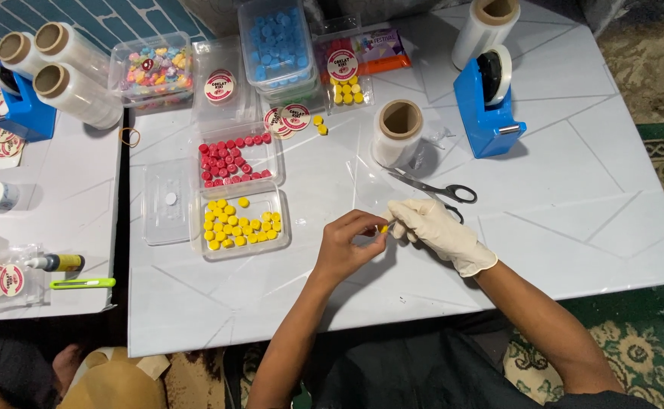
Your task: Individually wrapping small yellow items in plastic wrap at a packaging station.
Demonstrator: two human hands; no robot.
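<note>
Yellow candy piece (383, 228) sits pinched between the fingers of the bare left hand (345, 246) and the gloved right hand (436, 228), above the surface (574, 197) near its front edge, just below the scissors (434, 188).

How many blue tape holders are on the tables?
2. One blue tape holder stands at the far right of the big table, behind the scissors. The other tape holder is on the left table, partly hidden by clear rolls.
</note>
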